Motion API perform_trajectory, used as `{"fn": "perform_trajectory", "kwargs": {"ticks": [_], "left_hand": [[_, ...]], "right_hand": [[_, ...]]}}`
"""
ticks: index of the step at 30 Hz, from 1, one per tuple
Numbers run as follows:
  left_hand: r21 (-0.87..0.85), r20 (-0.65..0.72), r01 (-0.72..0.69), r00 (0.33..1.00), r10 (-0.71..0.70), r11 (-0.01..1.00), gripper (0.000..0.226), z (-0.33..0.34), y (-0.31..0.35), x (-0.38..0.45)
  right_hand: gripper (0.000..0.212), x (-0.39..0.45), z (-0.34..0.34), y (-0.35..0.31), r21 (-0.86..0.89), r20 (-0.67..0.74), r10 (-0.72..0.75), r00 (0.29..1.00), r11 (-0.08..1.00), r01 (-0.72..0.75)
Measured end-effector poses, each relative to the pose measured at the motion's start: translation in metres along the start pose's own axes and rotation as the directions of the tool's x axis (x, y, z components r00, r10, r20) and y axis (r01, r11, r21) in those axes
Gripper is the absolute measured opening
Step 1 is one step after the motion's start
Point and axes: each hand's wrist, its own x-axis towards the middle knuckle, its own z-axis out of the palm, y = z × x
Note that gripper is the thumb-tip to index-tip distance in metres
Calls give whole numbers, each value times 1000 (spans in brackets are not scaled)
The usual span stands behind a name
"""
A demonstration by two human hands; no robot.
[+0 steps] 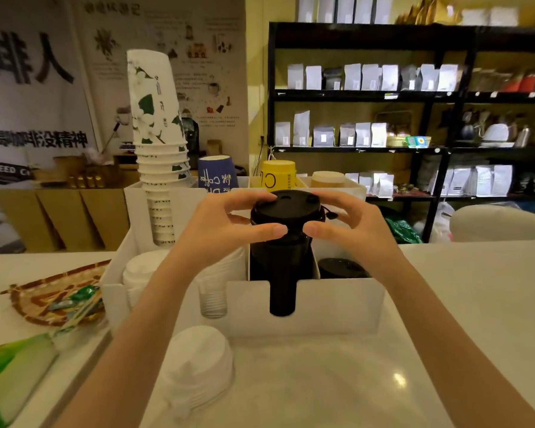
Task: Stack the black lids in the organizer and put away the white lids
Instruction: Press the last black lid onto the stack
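A tall stack of black lids (283, 257) stands in the middle front slot of the white organizer (337, 304). My left hand (229, 227) and my right hand (349, 220) both grip the top of that stack, fingers around its rim. A shorter pile of black lids (341, 268) lies in the slot to the right. A stack of white lids (198, 366) sits on the counter in front of the organizer. More white lids (139, 273) fill the organizer's left slot.
Tall stacked paper cups (158, 143) rise from the organizer's back left; blue (218, 174), yellow (278, 176) and tan cups stand behind. A woven tray with packets (59, 295) lies at the left. Black shelves with bags (383, 88) stand beyond the counter.
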Motion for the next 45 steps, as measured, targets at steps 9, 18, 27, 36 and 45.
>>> {"fn": "perform_trajectory", "kwargs": {"ticks": [9, 18, 27, 36, 45], "left_hand": [[185, -111, -68, 990, 89, 980, 53, 16, -36, 23], [369, -107, 7, 994, 35, 929, 56, 24, -41, 25], [294, -50, 87, 996, -76, 952, 61, 18, -43, 26], [440, -77, 63, 997, -32, 896, 61, 38, -46, 19], [390, -110, 50, 994, -8, 919, 60, 46, -50, 9]], "right_hand": [[57, 13, 13, 34, -115, 9, 24, 1000, 993, -23], [47, 19, 16, 51, -37, 121, 143, 982, 990, -139], [47, 18, 16, 54, -97, 93, 95, 991, 992, -86], [37, 17, 26, 59, 134, 151, 130, 980, 979, -150], [49, 19, 23, 54, 12, 142, 180, 973, 983, -183]]}}
